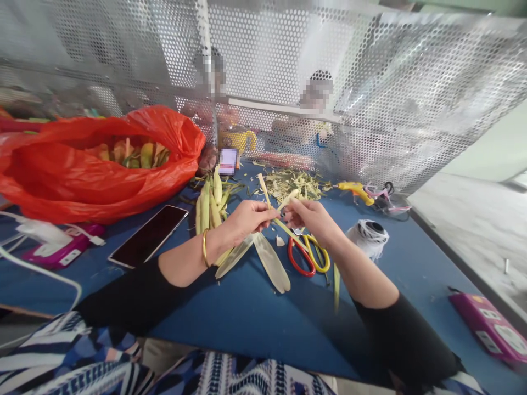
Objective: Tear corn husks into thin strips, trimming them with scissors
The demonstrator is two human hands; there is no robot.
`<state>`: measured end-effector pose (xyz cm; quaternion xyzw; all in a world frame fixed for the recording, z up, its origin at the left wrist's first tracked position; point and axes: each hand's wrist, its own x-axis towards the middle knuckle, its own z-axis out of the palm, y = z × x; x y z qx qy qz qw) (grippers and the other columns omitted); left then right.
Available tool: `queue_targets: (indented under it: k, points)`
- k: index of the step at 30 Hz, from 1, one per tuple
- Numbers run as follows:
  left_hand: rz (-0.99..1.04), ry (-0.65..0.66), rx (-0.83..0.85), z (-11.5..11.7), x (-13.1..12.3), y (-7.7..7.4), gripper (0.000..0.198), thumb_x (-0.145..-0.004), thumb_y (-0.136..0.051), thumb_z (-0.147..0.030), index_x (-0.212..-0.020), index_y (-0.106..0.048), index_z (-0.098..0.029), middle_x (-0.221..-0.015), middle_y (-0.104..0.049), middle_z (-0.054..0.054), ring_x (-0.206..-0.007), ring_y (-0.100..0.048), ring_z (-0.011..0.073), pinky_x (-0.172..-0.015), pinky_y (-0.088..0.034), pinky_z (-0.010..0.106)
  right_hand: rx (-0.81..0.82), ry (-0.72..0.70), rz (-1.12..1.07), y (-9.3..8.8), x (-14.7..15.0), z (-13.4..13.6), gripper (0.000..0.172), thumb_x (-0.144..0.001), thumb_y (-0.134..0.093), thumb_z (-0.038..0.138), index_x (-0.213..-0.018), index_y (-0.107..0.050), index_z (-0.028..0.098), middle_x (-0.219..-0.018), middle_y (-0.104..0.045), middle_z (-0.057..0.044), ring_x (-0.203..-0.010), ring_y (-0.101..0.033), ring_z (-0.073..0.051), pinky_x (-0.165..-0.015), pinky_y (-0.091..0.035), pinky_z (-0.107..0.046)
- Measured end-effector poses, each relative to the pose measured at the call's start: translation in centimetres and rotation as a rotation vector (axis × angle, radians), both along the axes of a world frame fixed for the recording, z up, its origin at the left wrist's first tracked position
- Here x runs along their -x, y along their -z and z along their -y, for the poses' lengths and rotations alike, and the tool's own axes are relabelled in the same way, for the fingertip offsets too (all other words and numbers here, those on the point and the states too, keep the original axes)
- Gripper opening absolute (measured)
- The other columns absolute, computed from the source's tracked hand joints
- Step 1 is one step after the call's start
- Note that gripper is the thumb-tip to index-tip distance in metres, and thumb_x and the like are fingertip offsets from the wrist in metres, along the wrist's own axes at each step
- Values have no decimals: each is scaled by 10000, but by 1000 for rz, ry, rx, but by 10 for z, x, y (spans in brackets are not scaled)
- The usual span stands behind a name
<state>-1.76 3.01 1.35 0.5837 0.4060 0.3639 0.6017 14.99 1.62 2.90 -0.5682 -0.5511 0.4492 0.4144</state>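
Near the middle of the table, my left hand is closed in a pinch on a pale yellow-green plant strip, whose end sticks up above the fingers. My right hand pinches pale plant material right beside it, the fingertips almost touching. Below the hands, two flat, translucent leaf-like pieces spread out in a V. Long pale green pods lie in a pile behind my left wrist. Scissors with a red and a yellow handle rest under my right hand, their blades mostly hidden.
An open red plastic bag with plant pieces stands at left, beside a phone and a purple power strip. Shredded trimmings, a yellow tool and a white thread spool lie ahead. A perforated metal screen closes the back.
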Motion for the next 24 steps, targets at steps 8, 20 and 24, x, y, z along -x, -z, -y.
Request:
queue_targets:
  k: [8,20,24]
  points:
    - [64,1,43,-6,2,3,379,-698,-752,-462,-582,-575,-148,-481,-460,-42,-411,-350,42,-400,-213,197,-379,-176,855,-10,7,23,246,-846,-570,287,-622,-527,194,-553,-571,16,-523,-475,-112,-520,-247,-238]
    - [72,-16,87,-7,-2,4,374,-673,-783,-448,-599,-581,-142,-462,-436,-61,-395,-326,31,-394,-183,185,-213,-237,644,-11,1,17,322,-878,-500,339,-596,-538,188,-523,-552,13,-495,-465,-108,-515,-291,-238]
    - [113,112,145,-5,0,2,403,-715,-711,-531,-647,-609,-148,-518,-486,-34,-408,-346,39,-388,-189,193,53,-162,114,-3,-8,1,455,-777,-591,591,-616,-602,166,-543,-587,-4,-511,-518,-108,-547,-402,-248]
